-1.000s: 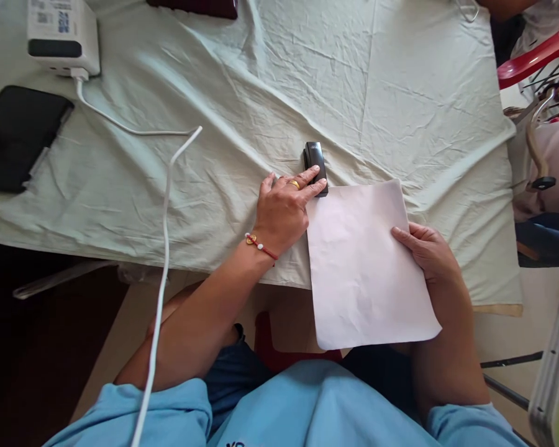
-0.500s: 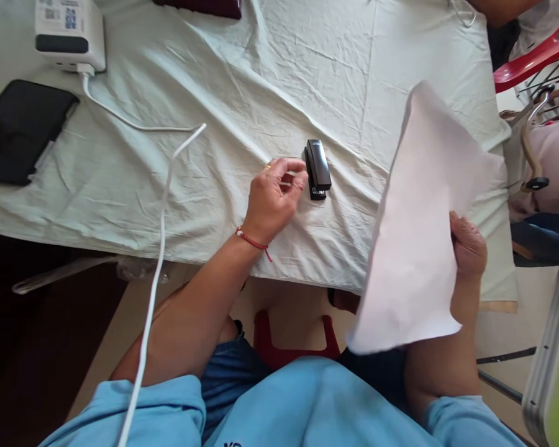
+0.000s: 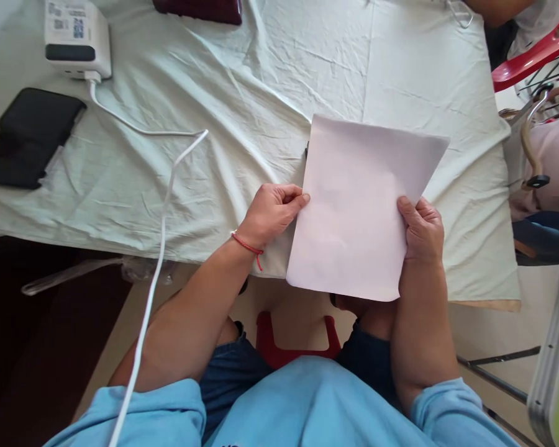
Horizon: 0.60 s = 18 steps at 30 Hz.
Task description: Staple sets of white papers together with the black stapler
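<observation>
Between my two hands a white sheet of paper (image 3: 354, 205) is held up over the front edge of the table; whether it is one sheet or more I cannot tell. Pinching its left edge is my left hand (image 3: 272, 214), thumb on top, with a red string at the wrist. My right hand (image 3: 422, 226) grips the right edge, its thumb lying on the paper's face. Behind the paper, only a sliver of the black stapler (image 3: 307, 149) shows at the upper left edge; the rest is hidden.
A pale cloth (image 3: 242, 143) covers the table. To the left are a white charger block (image 3: 77, 53) with a white cable (image 3: 163, 217) and a black tablet-like slab (image 3: 28, 136). A dark red object (image 3: 200, 7) lies at the back. Another person's arm (image 3: 498, 9) shows top right.
My right hand has brought the paper leftward and flattened it out, covering the stapler. My left hand, empty before beside the stapler, now pinches the paper's left edge.
</observation>
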Each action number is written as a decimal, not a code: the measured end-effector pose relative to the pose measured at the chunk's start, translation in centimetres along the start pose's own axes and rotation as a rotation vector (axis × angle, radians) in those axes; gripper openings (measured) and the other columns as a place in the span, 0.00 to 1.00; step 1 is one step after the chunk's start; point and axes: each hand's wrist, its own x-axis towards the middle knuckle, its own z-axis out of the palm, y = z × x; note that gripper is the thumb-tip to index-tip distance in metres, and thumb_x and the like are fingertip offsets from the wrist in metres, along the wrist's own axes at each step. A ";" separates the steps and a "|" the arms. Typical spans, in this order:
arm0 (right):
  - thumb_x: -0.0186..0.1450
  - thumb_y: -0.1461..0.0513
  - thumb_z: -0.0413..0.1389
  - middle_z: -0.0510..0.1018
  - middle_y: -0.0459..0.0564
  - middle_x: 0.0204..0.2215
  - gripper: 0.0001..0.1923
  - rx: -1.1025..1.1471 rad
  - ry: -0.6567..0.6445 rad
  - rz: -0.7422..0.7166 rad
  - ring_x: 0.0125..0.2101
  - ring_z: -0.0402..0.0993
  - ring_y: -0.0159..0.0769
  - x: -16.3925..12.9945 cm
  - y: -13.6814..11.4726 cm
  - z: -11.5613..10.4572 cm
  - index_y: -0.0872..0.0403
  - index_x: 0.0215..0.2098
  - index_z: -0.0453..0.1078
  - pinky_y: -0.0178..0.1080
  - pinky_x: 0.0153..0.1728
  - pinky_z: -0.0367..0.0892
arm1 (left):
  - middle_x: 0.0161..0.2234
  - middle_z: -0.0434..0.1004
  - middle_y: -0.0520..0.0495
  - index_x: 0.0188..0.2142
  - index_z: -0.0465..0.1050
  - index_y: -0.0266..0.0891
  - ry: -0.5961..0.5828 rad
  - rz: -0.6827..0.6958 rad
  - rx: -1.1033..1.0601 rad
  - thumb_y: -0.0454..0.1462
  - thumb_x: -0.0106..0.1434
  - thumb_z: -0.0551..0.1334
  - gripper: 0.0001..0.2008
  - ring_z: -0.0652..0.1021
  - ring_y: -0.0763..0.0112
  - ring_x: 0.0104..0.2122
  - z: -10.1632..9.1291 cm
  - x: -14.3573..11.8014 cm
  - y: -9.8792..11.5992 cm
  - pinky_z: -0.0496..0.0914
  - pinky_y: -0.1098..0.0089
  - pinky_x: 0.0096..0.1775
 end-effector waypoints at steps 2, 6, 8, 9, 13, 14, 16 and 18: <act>0.57 0.47 0.77 0.91 0.49 0.43 0.19 0.001 -0.047 0.028 0.48 0.88 0.47 0.0 0.2 0.2 0.46 0.42 0.86 0.51 0.53 0.85 | 0.24 0.71 0.53 0.25 0.76 0.38 0.059 0.000 0.011 0.42 0.59 0.72 0.12 0.67 0.75 0.27 -0.3 -0.2 -0.2 0.61 0.69 0.31; 0.54 0.49 0.79 0.91 0.48 0.43 0.21 -0.010 -0.081 0.112 0.41 0.87 0.42 0.3 0.8 0.3 0.47 0.41 0.86 0.48 0.48 0.85 | 0.22 0.61 0.57 0.21 0.64 0.40 0.182 0.006 0.025 0.42 0.53 0.75 0.20 0.61 0.77 0.26 -0.6 -0.4 -0.9 0.56 0.70 0.29; 0.51 0.52 0.81 0.90 0.47 0.41 0.22 -0.018 -0.049 0.129 0.37 0.85 0.39 0.4 1.2 0.4 0.48 0.40 0.86 0.45 0.45 0.84 | 0.22 0.59 0.57 0.21 0.61 0.41 0.194 0.010 0.013 0.43 0.52 0.76 0.23 0.61 0.76 0.26 -0.7 -0.5 -1.1 0.55 0.70 0.28; 0.50 0.52 0.81 0.90 0.47 0.41 0.22 -0.021 -0.031 0.124 0.36 0.85 0.38 0.5 1.3 0.4 0.48 0.40 0.86 0.44 0.44 0.84 | 0.23 0.60 0.57 0.22 0.61 0.41 0.192 0.017 -0.003 0.43 0.53 0.76 0.23 0.61 0.76 0.26 -0.8 -0.5 -1.1 0.56 0.70 0.28; 0.50 0.52 0.81 0.90 0.46 0.40 0.23 -0.019 0.019 0.078 0.37 0.83 0.36 0.8 1.8 0.4 0.50 0.40 0.85 0.44 0.45 0.82 | 0.23 0.65 0.55 0.25 0.71 0.41 0.180 0.055 -0.072 0.42 0.60 0.72 0.13 0.62 0.75 0.24 -0.9 -0.4 -1.2 0.58 0.69 0.27; 0.51 0.52 0.81 0.89 0.46 0.39 0.23 -0.017 0.034 0.066 0.36 0.83 0.35 0.9 1.9 0.3 0.51 0.39 0.84 0.43 0.44 0.81 | 0.23 0.66 0.55 0.27 0.74 0.41 0.179 0.058 -0.078 0.41 0.61 0.71 0.11 0.62 0.75 0.23 -1.0 -0.3 -1.3 0.59 0.69 0.27; 0.50 0.52 0.81 0.87 0.46 0.36 0.22 -0.014 0.068 0.036 0.34 0.80 0.33 1.1 2.1 0.3 0.53 0.37 0.83 0.40 0.42 0.79 | 0.24 0.70 0.55 0.29 0.76 0.41 0.190 0.062 -0.075 0.39 0.62 0.70 0.08 0.65 0.75 0.23 -1.0 -0.2 -1.4 0.61 0.69 0.27; 0.49 0.53 0.81 0.84 0.43 0.31 0.22 -0.012 0.106 0.002 0.31 0.77 0.30 1.3 2.2 0.3 0.54 0.35 0.81 0.38 0.39 0.77 | 0.24 0.74 0.55 0.32 0.76 0.41 0.227 0.067 -0.061 0.36 0.61 0.70 0.04 0.68 0.75 0.23 -0.8 -0.1 -1.6 0.63 0.69 0.28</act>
